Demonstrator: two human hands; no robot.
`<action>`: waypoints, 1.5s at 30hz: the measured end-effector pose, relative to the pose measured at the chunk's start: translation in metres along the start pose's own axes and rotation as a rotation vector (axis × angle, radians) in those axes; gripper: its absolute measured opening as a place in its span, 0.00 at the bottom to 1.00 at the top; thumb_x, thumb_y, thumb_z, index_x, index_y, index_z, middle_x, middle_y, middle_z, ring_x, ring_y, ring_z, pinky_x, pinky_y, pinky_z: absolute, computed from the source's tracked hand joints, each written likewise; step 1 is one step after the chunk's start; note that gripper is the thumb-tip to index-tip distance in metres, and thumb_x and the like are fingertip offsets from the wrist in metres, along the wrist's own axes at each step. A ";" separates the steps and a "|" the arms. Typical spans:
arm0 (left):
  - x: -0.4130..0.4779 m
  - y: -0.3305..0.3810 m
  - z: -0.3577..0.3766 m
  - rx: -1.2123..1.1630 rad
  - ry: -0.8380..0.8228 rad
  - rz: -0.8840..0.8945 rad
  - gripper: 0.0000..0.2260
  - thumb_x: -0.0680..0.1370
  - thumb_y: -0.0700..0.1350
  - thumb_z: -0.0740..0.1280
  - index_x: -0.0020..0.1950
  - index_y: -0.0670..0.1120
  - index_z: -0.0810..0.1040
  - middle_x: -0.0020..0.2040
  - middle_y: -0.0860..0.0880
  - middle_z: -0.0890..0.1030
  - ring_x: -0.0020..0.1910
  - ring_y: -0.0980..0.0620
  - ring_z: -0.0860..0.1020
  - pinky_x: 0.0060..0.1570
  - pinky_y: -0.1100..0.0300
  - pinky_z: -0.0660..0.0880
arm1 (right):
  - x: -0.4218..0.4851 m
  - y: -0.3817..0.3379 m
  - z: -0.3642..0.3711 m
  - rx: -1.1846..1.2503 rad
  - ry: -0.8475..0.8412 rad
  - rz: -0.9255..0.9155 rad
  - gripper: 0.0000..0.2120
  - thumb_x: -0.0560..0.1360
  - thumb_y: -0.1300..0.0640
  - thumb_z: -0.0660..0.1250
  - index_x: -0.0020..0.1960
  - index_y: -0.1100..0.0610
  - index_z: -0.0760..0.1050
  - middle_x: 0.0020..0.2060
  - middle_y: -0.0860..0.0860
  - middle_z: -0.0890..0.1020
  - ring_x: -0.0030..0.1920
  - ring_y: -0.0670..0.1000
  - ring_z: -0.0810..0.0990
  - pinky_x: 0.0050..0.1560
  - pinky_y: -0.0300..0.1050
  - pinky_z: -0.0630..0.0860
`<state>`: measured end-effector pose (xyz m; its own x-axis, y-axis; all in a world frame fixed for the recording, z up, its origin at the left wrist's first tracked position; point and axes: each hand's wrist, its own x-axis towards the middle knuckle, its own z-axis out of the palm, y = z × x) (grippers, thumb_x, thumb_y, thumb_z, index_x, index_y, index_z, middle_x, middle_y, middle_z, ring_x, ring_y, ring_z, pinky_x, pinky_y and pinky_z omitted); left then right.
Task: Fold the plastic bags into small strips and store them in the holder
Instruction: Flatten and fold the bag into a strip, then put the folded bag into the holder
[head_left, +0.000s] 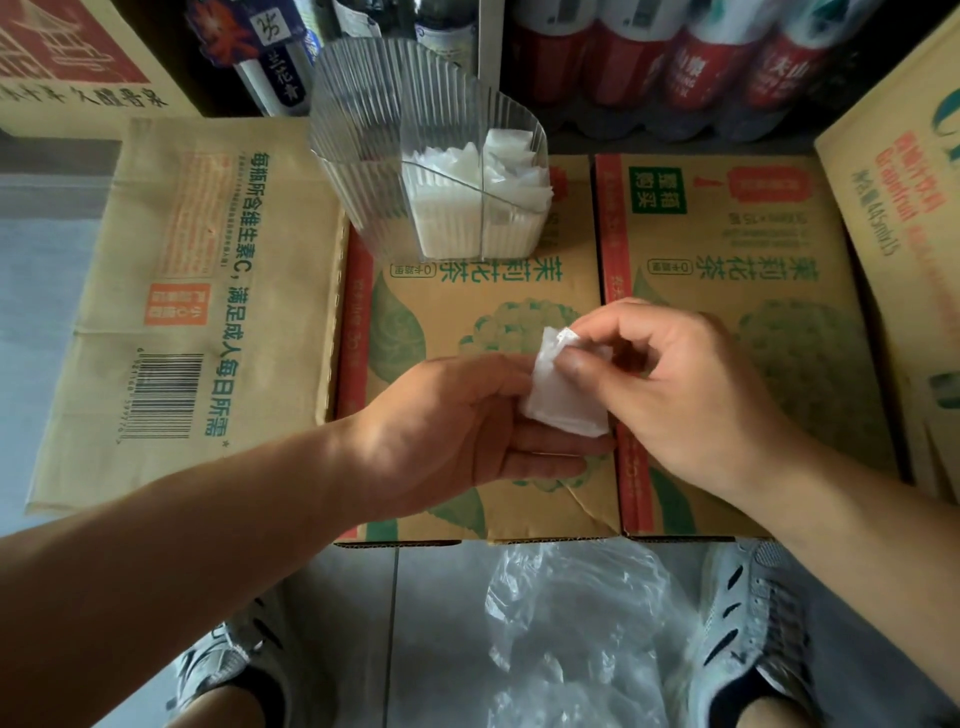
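A small folded white plastic bag (558, 397) is held above the cardboard boxes at centre. My left hand (467, 426) supports it from the left and below, fingers curled under it. My right hand (670, 384) pinches the bag's upper corner between thumb and forefinger. Behind, a clear ribbed plastic holder (363, 156) stands on the boxes; its right compartments hold several folded white bags (493, 176). Loose clear plastic bags (582, 623) lie on the floor between my feet.
Two printed cardboard boxes (467, 291) serve as the work surface, with a flattened carton (182, 291) to the left and another box (904, 208) at right. Packs of bottles (675, 62) stand behind. My shoes (748, 623) rest on the grey tiled floor.
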<state>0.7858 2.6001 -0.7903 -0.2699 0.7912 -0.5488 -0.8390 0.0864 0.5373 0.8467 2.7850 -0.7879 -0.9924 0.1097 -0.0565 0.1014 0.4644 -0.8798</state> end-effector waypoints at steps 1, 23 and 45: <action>-0.001 0.000 0.001 -0.001 0.003 0.001 0.24 0.78 0.48 0.59 0.70 0.37 0.75 0.65 0.31 0.78 0.66 0.33 0.77 0.65 0.46 0.77 | 0.000 0.001 0.000 0.003 -0.004 0.007 0.01 0.76 0.56 0.74 0.47 0.52 0.84 0.43 0.47 0.84 0.45 0.49 0.82 0.47 0.52 0.79; 0.002 0.000 -0.008 0.356 0.296 0.086 0.10 0.81 0.41 0.67 0.58 0.37 0.82 0.56 0.36 0.84 0.56 0.42 0.84 0.56 0.50 0.82 | 0.010 0.013 0.007 0.253 0.003 0.108 0.10 0.71 0.66 0.78 0.46 0.54 0.81 0.38 0.46 0.84 0.40 0.45 0.82 0.45 0.38 0.79; -0.015 0.031 -0.035 0.547 0.391 0.367 0.06 0.76 0.33 0.72 0.48 0.42 0.85 0.44 0.44 0.87 0.45 0.51 0.85 0.51 0.55 0.83 | 0.034 -0.036 0.013 -0.011 -0.162 0.035 0.15 0.70 0.36 0.71 0.53 0.41 0.83 0.43 0.45 0.86 0.42 0.51 0.85 0.45 0.66 0.81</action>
<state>0.7476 2.5698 -0.7879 -0.7192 0.5638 -0.4061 -0.3372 0.2278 0.9134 0.8087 2.7609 -0.7646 -0.9865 -0.0168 -0.1629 0.1357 0.4725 -0.8708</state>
